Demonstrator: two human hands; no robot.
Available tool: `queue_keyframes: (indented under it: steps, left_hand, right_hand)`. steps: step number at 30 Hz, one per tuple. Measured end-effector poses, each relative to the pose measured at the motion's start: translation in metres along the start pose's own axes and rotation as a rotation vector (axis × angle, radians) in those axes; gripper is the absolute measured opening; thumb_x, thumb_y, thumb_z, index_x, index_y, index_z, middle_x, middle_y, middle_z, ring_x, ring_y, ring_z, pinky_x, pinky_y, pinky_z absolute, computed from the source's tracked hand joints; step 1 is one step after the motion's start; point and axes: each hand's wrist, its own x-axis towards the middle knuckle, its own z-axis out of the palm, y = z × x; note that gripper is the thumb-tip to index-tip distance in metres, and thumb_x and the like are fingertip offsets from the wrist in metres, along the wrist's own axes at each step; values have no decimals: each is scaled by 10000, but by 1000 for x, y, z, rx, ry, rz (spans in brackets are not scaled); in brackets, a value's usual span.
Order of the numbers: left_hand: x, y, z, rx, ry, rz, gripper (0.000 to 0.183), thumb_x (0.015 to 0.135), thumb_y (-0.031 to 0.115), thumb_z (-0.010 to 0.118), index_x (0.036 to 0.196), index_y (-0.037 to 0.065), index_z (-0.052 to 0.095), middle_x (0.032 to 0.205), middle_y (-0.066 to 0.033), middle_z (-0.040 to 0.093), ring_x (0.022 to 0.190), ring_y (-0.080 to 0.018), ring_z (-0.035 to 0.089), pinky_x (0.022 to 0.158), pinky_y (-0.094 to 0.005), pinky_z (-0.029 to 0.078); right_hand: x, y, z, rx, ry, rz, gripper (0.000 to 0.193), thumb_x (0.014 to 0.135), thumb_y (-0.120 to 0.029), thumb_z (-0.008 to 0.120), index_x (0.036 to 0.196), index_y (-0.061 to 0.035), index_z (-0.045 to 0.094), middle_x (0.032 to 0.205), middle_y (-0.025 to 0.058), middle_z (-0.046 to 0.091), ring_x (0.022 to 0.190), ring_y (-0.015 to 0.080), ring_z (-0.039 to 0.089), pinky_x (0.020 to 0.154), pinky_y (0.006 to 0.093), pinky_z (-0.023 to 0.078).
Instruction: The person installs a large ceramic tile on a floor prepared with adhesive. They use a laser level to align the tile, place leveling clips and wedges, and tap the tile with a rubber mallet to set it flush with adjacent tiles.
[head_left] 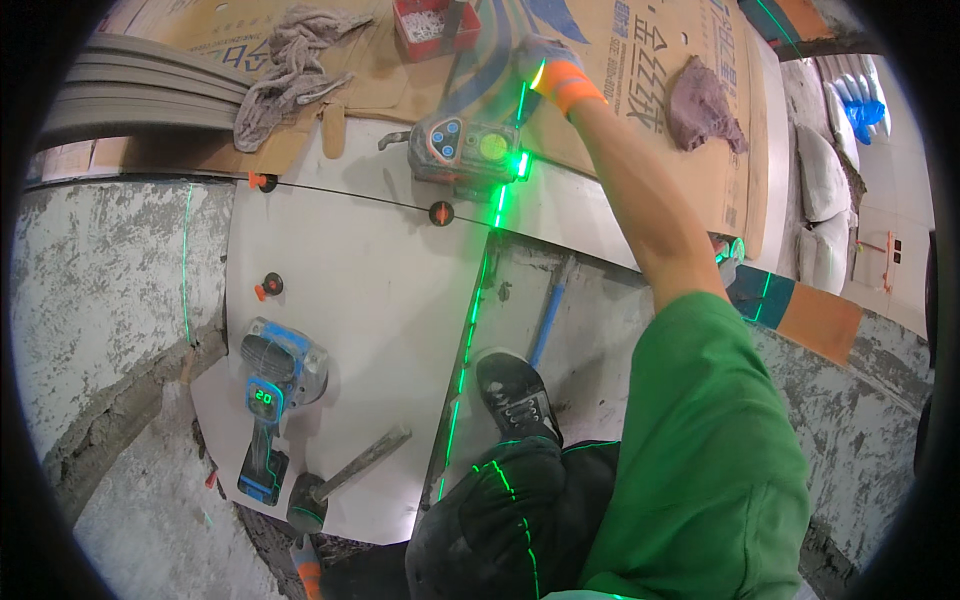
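My right hand (553,70), in a grey and orange glove, reaches to the far cardboard, where a bright green laser line crosses it. Its fingers look curled in; what they hold, if anything, is hidden. Nearest to it stands a laser level (462,150) with round blue buttons, on the pale tile (370,310). At the lower edge only a small part of my left hand (308,572) shows, in a matching glove, its fingers not clear. Close by lies a mallet (350,475) with a black head. A blue and grey cordless tool (275,375) with a lit display rests on the tile.
Black and orange tile-levelling knobs (440,213) sit along the tile joints. Cardboard (640,110) covers the far floor, with a red tub (432,30) of white bits and rags (290,80) on it. A blue-handled tool (548,320) lies by my shoe (515,395). White sacks (822,175) stand right.
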Motion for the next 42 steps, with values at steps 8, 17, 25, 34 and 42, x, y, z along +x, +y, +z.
queue_keyframes:
  steps: [8, 17, 25, 34, 42]
  left_hand:
    - [17, -8, 4, -84, -63, -66, 262, 845, 163, 570, 1006, -41, 596, 893, -115, 636, 760, -179, 584, 693, -290, 469]
    - [34, -18, 1, -126, -126, 99, 283, 845, 177, 582, 1011, -51, 610, 916, -101, 639, 731, -161, 558, 665, -301, 445]
    - [22, -18, 7, -117, 10, -20, 276, 849, 189, 594, 992, -46, 615, 925, -92, 639, 743, -157, 558, 670, -300, 447]
    - [28, -22, 6, -158, -37, 43, 251, 851, 185, 591, 953, -39, 641, 874, -90, 654, 752, -141, 557, 685, -293, 444]
    - [39, -34, 6, -171, -116, 101, 235, 850, 172, 583, 932, -41, 643, 859, -85, 651, 752, -152, 553, 702, -295, 433]
  right_hand:
    - [-187, 41, 29, 1062, -355, 210, 222, 797, -215, 586, 768, -2, 644, 633, 100, 625, 579, 182, 615, 514, 303, 483]
    - [-236, -14, 84, 729, -201, 240, 199, 706, -171, 538, 772, -5, 625, 789, 242, 611, 745, 385, 584, 694, 405, 476]
    - [-227, -22, 55, 488, -276, 95, 204, 722, -189, 549, 816, -36, 646, 866, 228, 612, 807, 397, 577, 740, 423, 462]
    - [-213, -21, 41, 394, -369, 18, 297, 797, -302, 540, 852, -31, 647, 920, 211, 618, 851, 374, 585, 762, 405, 462]
    - [-208, -15, 43, 372, -429, -15, 393, 837, -376, 515, 933, -8, 614, 1007, 213, 598, 887, 372, 577, 763, 413, 457]
